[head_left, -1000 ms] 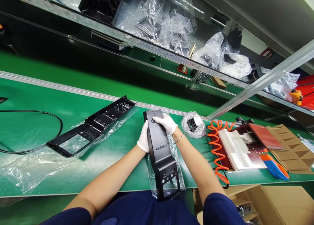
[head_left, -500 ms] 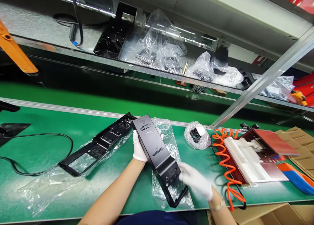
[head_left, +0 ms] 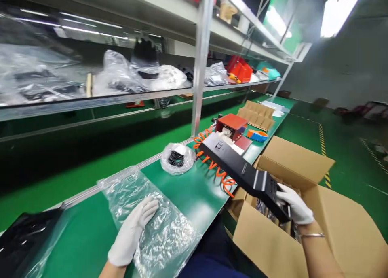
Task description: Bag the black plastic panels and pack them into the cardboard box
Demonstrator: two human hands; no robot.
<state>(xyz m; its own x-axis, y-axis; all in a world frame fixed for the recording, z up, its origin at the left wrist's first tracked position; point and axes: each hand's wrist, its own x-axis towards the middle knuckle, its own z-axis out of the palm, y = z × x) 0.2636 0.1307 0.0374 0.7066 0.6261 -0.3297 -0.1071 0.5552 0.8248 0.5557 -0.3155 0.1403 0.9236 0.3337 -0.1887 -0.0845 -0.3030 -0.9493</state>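
Note:
My right hand (head_left: 294, 205), in a white glove, grips the near end of a long black plastic housing (head_left: 235, 165). That part slants up and away to the left, over an open cardboard box (head_left: 269, 243) and the edge of the bench. My left hand (head_left: 133, 231), also gloved, lies on a clear plastic bag (head_left: 168, 241) with its fingers stretched out and holds nothing. The bag is spread flat on the green bench (head_left: 87, 225). At the lower left, a blurred black part (head_left: 26, 239) lies on clear plastic, cut off by the frame edge.
A round clear bag with black pieces (head_left: 176, 158) sits near the bench's back edge. Behind the housing are an orange coiled hose (head_left: 223, 180) and a red fixture (head_left: 232, 122). A metal post (head_left: 200, 63) carries the shelf above. Cardboard dividers (head_left: 256, 114) lie farther along.
The view has swung right, bringing the cardboard box into sight. My left hand has let go of the housing and rests on the bag. My right hand has carried the housing rightward over the box.

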